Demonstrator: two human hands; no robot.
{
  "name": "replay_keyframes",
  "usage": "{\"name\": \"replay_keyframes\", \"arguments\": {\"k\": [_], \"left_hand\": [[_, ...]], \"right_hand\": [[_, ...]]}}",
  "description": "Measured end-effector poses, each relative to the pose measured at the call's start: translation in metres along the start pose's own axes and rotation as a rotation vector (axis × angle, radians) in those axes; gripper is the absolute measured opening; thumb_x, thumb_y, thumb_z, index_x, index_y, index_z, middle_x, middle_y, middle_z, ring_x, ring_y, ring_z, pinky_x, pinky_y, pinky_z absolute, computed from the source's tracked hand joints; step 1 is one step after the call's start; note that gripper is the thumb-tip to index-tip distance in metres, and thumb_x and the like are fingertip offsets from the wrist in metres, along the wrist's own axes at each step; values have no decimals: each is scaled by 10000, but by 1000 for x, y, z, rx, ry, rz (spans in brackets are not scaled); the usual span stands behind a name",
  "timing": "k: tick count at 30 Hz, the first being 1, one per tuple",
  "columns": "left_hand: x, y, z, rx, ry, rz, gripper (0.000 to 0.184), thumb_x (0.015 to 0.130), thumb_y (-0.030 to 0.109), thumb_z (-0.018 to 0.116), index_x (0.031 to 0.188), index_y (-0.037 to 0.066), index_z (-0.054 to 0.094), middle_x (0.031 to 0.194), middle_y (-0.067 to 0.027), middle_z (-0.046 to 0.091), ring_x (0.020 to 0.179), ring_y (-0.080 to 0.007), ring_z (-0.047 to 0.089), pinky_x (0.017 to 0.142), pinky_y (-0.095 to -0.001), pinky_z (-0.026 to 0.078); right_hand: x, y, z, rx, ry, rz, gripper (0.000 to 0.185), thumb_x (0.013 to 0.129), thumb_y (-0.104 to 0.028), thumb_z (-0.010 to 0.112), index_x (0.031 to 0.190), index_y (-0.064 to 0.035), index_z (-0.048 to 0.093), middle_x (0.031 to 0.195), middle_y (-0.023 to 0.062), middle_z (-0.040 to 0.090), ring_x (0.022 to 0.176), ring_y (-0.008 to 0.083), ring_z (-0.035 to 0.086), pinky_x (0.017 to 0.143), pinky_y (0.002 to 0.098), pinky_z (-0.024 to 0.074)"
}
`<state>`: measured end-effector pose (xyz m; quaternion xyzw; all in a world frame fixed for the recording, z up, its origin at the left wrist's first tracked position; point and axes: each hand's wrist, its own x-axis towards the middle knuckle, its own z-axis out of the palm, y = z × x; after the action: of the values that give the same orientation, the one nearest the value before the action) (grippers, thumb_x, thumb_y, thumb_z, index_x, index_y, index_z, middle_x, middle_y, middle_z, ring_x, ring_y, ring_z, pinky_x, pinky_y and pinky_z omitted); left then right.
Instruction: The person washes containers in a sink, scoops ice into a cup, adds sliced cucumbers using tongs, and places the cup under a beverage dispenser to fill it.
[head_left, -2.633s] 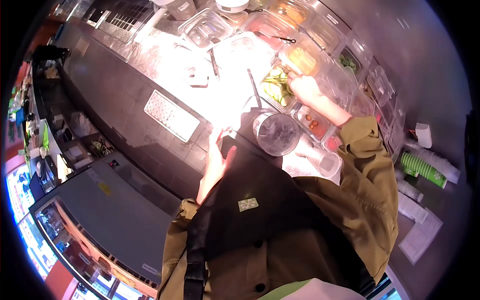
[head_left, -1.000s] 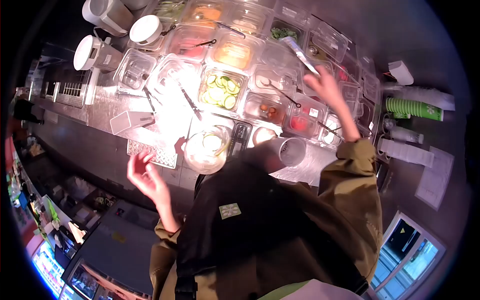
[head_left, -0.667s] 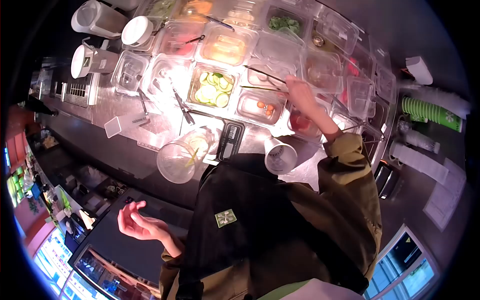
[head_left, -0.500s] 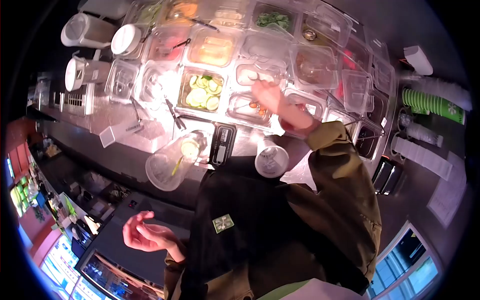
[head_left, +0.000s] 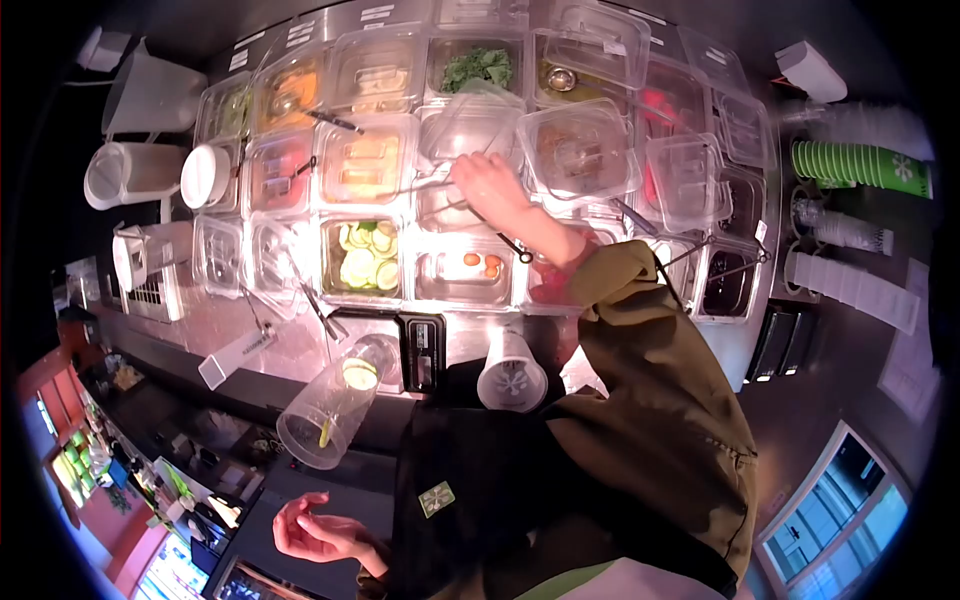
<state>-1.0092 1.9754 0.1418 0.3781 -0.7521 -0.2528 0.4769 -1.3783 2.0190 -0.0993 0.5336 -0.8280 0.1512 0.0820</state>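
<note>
My right hand (head_left: 492, 188) is closed around a pair of tongs (head_left: 510, 245) over the middle of the clear food tubs. The tongs' ringed end points toward me, and their thin arms reach left over a pale tub. Just below is a tub (head_left: 463, 290) with a few small orange-red round pieces. Beside it sits a tub of green-yellow citrus-like slices (head_left: 368, 258). My left hand (head_left: 318, 530) hangs low at the left, fingers loosely curled and apart, holding nothing. In front of me stand a white cup (head_left: 512, 382) and a tall clear vessel (head_left: 335, 410) with a slice inside.
A black device (head_left: 423, 350) stands between the vessel and the cup. More tongs (head_left: 322, 312) lie at the counter's left. Lidded white jugs (head_left: 135, 175) line the left side. Stacked green cups (head_left: 860, 165) are at the right. Tubs hold leafy greens (head_left: 478, 70) and orange pieces (head_left: 293, 90).
My right hand has moved left, and tongs now show in it. My left hand stays low and loosely curled. The whole view has shifted, with the cups appearing lower.
</note>
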Motion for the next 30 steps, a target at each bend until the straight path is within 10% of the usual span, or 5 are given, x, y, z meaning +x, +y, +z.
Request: {"name": "replay_keyframes", "arguments": {"k": [11, 13, 24, 29, 30], "left_hand": [[8, 9, 26, 111, 4, -57, 206, 862, 55, 413, 1054, -18, 394, 788, -124, 503, 599, -180, 459, 490, -258, 413], [9, 6, 31, 99, -7, -51, 211, 863, 56, 416, 1058, -20, 395, 788, -122, 503, 611, -179, 461, 494, -259, 411], [7, 2, 26, 82, -108, 18, 250, 897, 79, 429, 1121, -29, 402, 834, -119, 522, 664, -169, 470, 577, -256, 405], [7, -1, 17, -37, -92, 25, 257, 889, 97, 446, 1103, -39, 403, 833, -131, 532, 658, -170, 476, 572, -266, 411], [7, 0, 15, -53, -67, 10, 245, 878, 99, 457, 1074, -39, 406, 800, -129, 535, 605, -175, 485, 547, -271, 422]], "right_hand": [[102, 57, -90, 548, 112, 149, 203, 743, -25, 493, 939, -53, 535, 900, 101, 565, 877, 267, 553, 762, 344, 465], [104, 45, -52, 492, 506, -143, 191, 742, -26, 492, 921, -51, 551, 867, 95, 567, 804, 271, 563, 692, 365, 475], [57, -42, 29, 441, 138, -334, 96, 717, -78, 522, 789, -21, 498, 739, 108, 522, 657, 288, 561, 574, 394, 461], [18, -15, -79, 836, -215, 106, 317, 687, -105, 596, 982, -15, 525, 905, 161, 601, 833, 296, 596, 700, 373, 482], [-4, 6, -72, 682, 168, -41, 426, 700, -139, 629, 1084, -6, 502, 997, 157, 593, 873, 262, 605, 754, 344, 491]]}}
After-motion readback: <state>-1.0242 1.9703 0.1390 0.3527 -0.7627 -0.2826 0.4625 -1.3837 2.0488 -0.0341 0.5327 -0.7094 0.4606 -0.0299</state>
